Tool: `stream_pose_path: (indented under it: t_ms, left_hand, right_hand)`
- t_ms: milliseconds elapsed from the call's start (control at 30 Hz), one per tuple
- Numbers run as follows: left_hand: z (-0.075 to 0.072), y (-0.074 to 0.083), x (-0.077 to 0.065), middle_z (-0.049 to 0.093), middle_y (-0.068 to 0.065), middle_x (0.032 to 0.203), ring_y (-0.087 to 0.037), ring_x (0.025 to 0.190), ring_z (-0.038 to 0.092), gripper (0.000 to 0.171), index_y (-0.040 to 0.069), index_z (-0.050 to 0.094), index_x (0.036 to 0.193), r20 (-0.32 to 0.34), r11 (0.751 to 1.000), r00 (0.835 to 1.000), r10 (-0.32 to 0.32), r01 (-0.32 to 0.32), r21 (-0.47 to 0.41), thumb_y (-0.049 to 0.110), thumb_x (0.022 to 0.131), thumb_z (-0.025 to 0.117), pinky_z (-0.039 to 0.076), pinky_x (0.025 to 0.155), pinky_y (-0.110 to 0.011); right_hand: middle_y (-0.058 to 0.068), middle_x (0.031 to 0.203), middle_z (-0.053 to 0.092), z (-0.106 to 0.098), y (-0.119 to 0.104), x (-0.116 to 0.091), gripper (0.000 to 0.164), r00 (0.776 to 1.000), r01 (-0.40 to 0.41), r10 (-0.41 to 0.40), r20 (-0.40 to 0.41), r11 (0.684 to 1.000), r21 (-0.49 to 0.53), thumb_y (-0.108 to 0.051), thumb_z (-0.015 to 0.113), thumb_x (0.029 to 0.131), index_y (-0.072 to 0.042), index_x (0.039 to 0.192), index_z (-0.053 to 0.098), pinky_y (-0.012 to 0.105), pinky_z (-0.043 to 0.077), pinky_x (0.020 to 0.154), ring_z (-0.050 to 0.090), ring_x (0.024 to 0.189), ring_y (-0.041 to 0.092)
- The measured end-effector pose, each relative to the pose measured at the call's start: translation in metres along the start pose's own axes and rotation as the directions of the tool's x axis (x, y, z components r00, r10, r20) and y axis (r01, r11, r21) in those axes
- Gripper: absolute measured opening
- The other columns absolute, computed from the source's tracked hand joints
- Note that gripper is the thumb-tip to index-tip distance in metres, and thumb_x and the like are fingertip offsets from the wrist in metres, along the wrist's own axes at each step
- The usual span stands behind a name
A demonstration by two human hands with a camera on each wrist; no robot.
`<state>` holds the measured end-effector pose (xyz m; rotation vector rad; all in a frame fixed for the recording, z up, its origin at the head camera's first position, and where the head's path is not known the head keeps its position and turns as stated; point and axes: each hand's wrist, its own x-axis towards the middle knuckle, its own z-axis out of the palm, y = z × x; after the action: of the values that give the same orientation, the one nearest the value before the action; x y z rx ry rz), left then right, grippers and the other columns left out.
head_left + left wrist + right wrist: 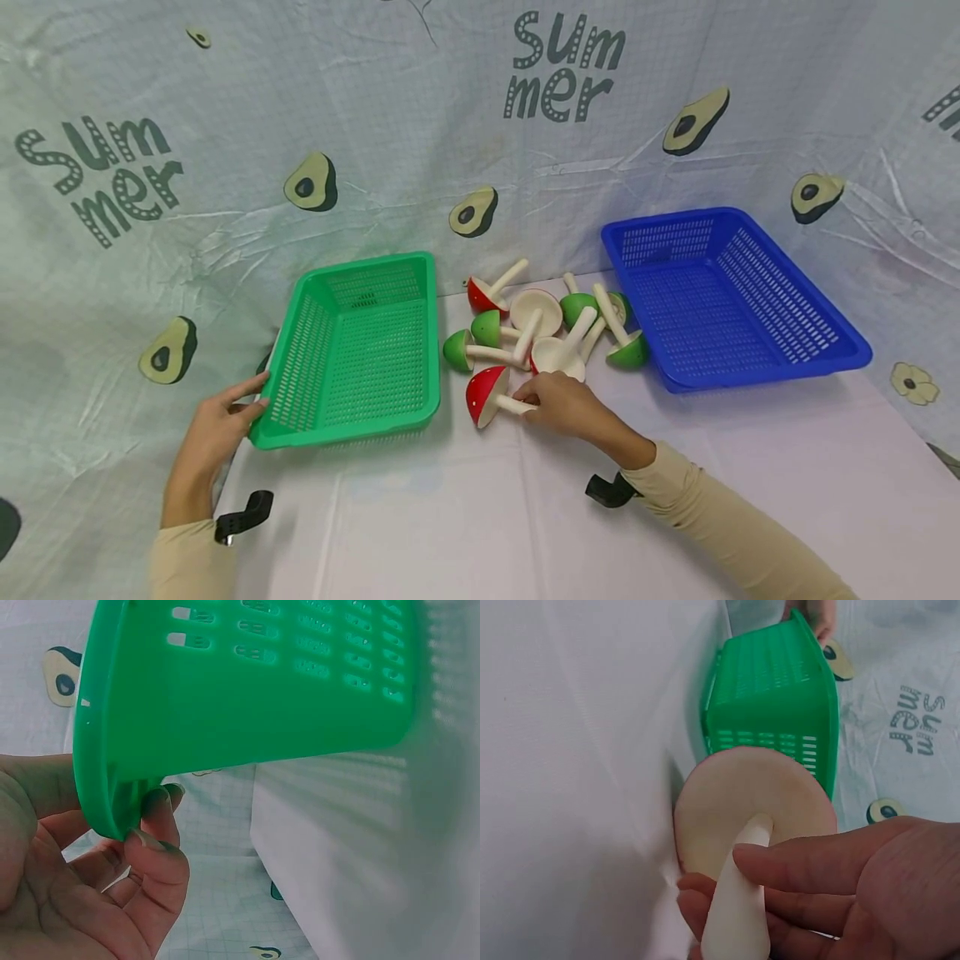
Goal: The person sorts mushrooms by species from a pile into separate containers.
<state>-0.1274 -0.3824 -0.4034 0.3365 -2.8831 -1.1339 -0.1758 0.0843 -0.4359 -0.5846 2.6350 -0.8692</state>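
Note:
My right hand (561, 405) pinches the pale stem of a toy mushroom (486, 397) with a red, white-dotted cap. In the right wrist view the thumb and fingers close round that stem (739, 915), and the cap's cream underside (742, 787) faces the hand. At the left, my left hand (217, 429) grips the near left corner of a green plastic basket (431, 375). Its fingers curl under the basket's rim (94, 765) in the left wrist view. Behind the right hand lies a loose heap of red and green toy mushrooms, one green-capped mushroom (456, 350) nearest the basket.
A blue plastic basket (757, 371) stands at the right, beside a green-capped mushroom (628, 352). Both baskets have slotted walls. The white table (420, 517) meets a printed cloth backdrop (405, 142) with avocados and lettering behind the heap.

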Motion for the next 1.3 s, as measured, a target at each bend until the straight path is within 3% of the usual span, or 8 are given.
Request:
stream_pose_path:
  t_ms: [200,333,467,700,867,1167,1300]
  left_hand:
    - [-0.001,0.000,0.000,0.056,-0.027,0.131,-0.009,0.077,0.058,0.051,0.006,0.041,0.155,0.005,1.000,1.000,0.007,-0.007,-0.003,0.020,0.107,0.051,0.051,0.063,-0.028]
    - [-0.002,0.000,0.000,0.055,-0.027,0.131,-0.010,0.076,0.058,0.051,0.006,0.040,0.156,0.017,1.000,1.000,0.002,-0.001,-0.007,0.021,0.108,0.051,0.051,0.063,-0.029]
    - [-0.002,-0.001,-0.001,0.056,-0.028,0.130,-0.011,0.075,0.058,0.051,0.006,0.039,0.156,0.029,1.000,1.000,0.006,-0.006,-0.014,0.020,0.108,0.050,0.051,0.062,-0.029]
    - [-0.002,-0.003,0.000,0.058,-0.027,0.126,-0.010,0.073,0.058,0.051,0.006,0.040,0.155,0.018,1.000,1.000,0.021,-0.020,-0.022,0.020,0.107,0.051,0.052,0.062,-0.031]
    - [-0.002,-0.002,-0.001,0.059,-0.027,0.123,-0.011,0.074,0.058,0.051,0.006,0.040,0.155,0.014,1.000,1.000,0.014,-0.013,-0.022,0.020,0.107,0.051,0.052,0.063,-0.031]
    - [-0.004,0.000,-0.003,0.059,-0.027,0.124,-0.010,0.073,0.058,0.051,0.006,0.039,0.156,0.027,0.999,0.999,0.021,-0.020,-0.027,0.020,0.108,0.051,0.052,0.063,-0.031]
    - [-0.004,0.000,-0.003,0.059,-0.027,0.122,-0.010,0.073,0.058,0.052,0.006,0.040,0.156,0.025,0.999,1.000,0.017,-0.016,-0.035,0.021,0.108,0.051,0.052,0.063,-0.030]
  right_hand:
    - [-0.005,0.071,0.057,-0.004,0.004,-0.003,0.019,0.994,0.059,-0.060,0.090,0.998,0.009,0.001,0.067,0.087,-0.009,0.099,0.078,0.027,0.038,0.060,0.048,0.066,0.013]
    - [-0.004,0.082,0.063,-0.004,0.009,-0.004,0.019,0.989,0.079,-0.085,0.124,0.995,0.055,0.001,0.068,0.087,-0.007,0.103,0.076,0.028,0.045,0.069,0.054,0.076,0.013]
    - [0.000,0.095,0.070,-0.004,0.014,-0.004,0.028,0.988,0.021,-0.051,0.143,0.979,0.204,0.000,0.072,0.086,-0.003,0.114,0.075,0.028,0.052,0.076,0.061,0.086,0.014]
    - [0.005,0.098,0.069,-0.009,0.022,-0.002,0.035,0.981,-0.048,-0.043,0.191,0.892,0.449,-0.007,0.077,0.088,0.003,0.121,0.071,0.027,0.051,0.076,0.060,0.087,0.014]
    - [0.006,0.106,0.071,-0.014,0.023,0.000,0.043,0.980,-0.074,-0.038,0.197,0.844,0.531,-0.012,0.078,0.090,0.004,0.128,0.067,0.025,0.051,0.079,0.062,0.093,0.013]
    - [0.016,0.110,0.075,-0.025,0.020,-0.002,0.043,0.964,-0.145,-0.048,0.261,0.729,0.669,-0.008,0.068,0.097,0.007,0.137,0.060,0.024,0.051,0.075,0.063,0.094,0.013]
    - [0.018,0.115,0.073,-0.029,0.020,-0.003,0.044,0.954,-0.185,-0.060,0.293,0.650,0.737,-0.007,0.064,0.099,0.007,0.140,0.056,0.029,0.056,0.083,0.068,0.100,0.016]
